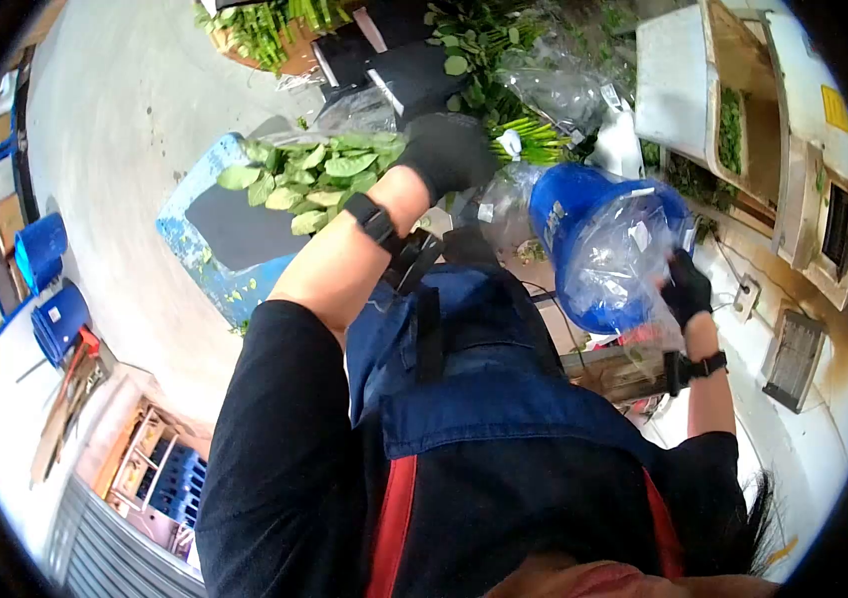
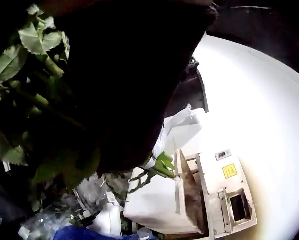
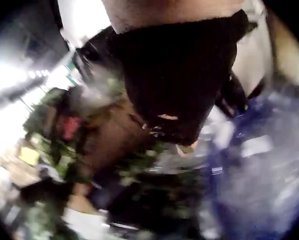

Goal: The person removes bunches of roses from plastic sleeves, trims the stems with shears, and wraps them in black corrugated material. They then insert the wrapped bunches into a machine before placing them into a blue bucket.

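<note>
In the head view my left hand [image 1: 447,154], in a black glove, grips a bunch of leafy stems. Its broad green leaves [image 1: 319,174] spread to the left of the hand, and cut stem ends [image 1: 536,140] show to the right. The left wrist view has serrated leaves [image 2: 39,40] beside the dark glove. My right hand [image 1: 685,289], in a black fingerless glove, is beside a blue bucket [image 1: 556,214] that holds crumpled clear plastic wrap [image 1: 618,254]. Its fingers are close to the wrap, with the thumb apart from them in the blurred right wrist view.
A blue-edged stand with a dark top [image 1: 235,224] is at the left. A cream machine [image 1: 678,85] with an opening stands at the right. More greenery [image 1: 489,55] and loose clear plastic [image 1: 554,85] lie ahead. Blue bins [image 1: 40,249] are at far left.
</note>
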Available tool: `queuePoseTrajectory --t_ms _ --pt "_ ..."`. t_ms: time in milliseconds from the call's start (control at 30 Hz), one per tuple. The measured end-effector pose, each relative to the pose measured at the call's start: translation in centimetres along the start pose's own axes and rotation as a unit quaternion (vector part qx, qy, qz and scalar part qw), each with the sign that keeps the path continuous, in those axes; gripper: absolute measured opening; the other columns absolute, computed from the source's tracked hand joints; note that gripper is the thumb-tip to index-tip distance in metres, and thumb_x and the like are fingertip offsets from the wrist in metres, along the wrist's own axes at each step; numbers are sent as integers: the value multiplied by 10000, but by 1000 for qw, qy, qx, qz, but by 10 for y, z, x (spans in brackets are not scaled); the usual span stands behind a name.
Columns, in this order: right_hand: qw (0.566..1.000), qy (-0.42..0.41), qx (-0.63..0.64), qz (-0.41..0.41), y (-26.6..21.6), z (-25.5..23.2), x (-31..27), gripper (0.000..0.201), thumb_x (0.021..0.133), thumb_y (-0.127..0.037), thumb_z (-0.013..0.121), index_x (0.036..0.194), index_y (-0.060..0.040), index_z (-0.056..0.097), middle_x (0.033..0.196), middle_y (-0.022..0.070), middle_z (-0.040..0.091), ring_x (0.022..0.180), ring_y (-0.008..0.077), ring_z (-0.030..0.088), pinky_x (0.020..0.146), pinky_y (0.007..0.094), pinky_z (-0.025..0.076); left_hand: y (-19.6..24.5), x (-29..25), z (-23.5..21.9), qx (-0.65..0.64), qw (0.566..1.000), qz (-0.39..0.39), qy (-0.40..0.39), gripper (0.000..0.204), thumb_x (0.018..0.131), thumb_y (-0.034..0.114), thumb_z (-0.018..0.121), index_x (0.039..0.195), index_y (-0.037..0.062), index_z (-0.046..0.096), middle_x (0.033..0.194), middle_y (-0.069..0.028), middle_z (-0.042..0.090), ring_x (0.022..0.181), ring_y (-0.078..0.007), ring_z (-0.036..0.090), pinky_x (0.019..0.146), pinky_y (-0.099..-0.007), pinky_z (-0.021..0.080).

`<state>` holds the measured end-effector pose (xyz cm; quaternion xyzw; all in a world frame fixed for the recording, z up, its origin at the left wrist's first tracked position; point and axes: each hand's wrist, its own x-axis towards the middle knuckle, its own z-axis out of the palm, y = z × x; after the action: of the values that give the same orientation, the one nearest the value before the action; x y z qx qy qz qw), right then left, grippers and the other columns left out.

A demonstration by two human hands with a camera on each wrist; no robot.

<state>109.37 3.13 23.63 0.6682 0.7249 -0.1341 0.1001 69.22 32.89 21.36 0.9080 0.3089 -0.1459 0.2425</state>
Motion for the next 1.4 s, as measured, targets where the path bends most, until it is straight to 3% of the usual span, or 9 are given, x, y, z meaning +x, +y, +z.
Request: queuePoseTrajectory --t_ms 100,267,733,1033,1067,1133,1233,1300,1400 --pt "962 154 201 -106 -125 -78 141 279 825 -199 627 1074 -73 612 1063 156 620 874 321 630 760 366 508 28 37 -4 28 998 15 -49 304 773 326 474 851 168 721 869 -80 693 799 -255 661 629 -421 491" --pt "873 53 467 -129 -155 -54 221 154 832 -182 618 873 -36 651 852 145 644 766 296 626 681 365 488 36 58 31 16 997 34 67 203 568 312 667 597 113 641 596 -98 613 547 -297 612 475 -413 454" --pt "902 29 269 -338 -125 -18 228 168 734 -84 573 902 -68 571 636 132 563 594 346 574 531 417 449 29 58 46 1 984 91 156 158 524 244 659 556 94 624 548 -124 570 510 -317 565 462 -417 411" --pt "985 0 112 -134 5 70 148 266 703 -85 592 968 -62 596 752 163 616 704 331 613 617 424 483 38 73 48 11 991 130 6 235 575 217 624 768 96 680 734 -122 634 675 -308 609 602 -431 451" --pt "987 -154 36 -20 52 77 113 326 743 -157 588 1055 -62 582 844 172 633 773 334 622 658 429 493 23 66 51 11 989 134 55 190 644 255 594 739 113 675 741 -90 641 711 -284 612 661 -412 443" --pt "911 -377 -100 137 123 87 51 414 789 -228 584 1169 -67 551 980 185 634 879 339 619 728 433 496 -12 55 50 -22 982 116 148 215 661 263 605 795 116 687 852 -92 645 770 -277 618 704 -414 462" --pt "850 -376 64 364 112 74 0 475 805 -228 586 1248 -83 497 1110 201 585 990 342 581 811 428 471 -43 58 46 -34 981 108 157 236 666 251 631 847 115 698 942 -103 657 828 -272 631 713 -413 492" --pt "841 -357 143 380 78 68 3 519 815 -227 588 1300 -93 461 1196 211 552 1065 345 556 867 425 455 -28 95 18 58 995 -10 -86 243 674 255 632 849 99 699 888 -123 669 791 -281 643 665 -402 501" --pt "936 -277 108 188 39 87 8 574 799 -201 605 1336 -114 421 1218 203 540 1123 363 513 914 412 435 -49 180 38 33 999 -23 -22 318 732 331 597 940 108 687 868 -113 677 802 -325 646 706 -519 461"
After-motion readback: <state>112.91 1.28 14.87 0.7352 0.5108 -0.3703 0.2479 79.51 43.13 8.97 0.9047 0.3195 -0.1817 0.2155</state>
